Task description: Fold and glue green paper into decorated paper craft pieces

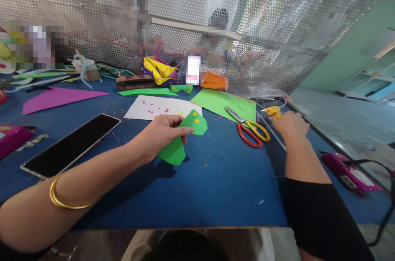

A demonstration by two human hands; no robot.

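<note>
My left hand (160, 135) comes in from the lower left, forearm laid low across the table (216, 187), gold bangle (66, 199) on the wrist, fingers and thumb pinched shut on a folded green paper piece (182, 139). That piece is smooth card, creased into an angular shape with a pointed lower tip, small yellow squares stuck near its top; it sits just above the table near the centre, the tip seeming to touch the surface. My right hand (290, 124) reaches forward on the right, black sleeve on the forearm, knuckles up, curled round a small yellow object (273, 111); can't tell what it is, only a bit shows past the fingers. Just left of that hand lie scissors (249, 127), metal blades, one red and one yellow loop handle, resting partly on a flat green paper sheet (222, 102). Behind the left hand a white sheet (154, 108) dotted with tiny pink squares. Further left a glossy black phone (72, 143) lies face up, a purple paper triangle (58, 97) beyond it. Table is matte blue, scuffed, littered with specks. Near edge runs straight across the bottom; right edge slants close to the right forearm. Open blue surface in front of and between both hands. Back edge is cluttered with paper scraps against a perforated metal screen (262, 26).
</note>
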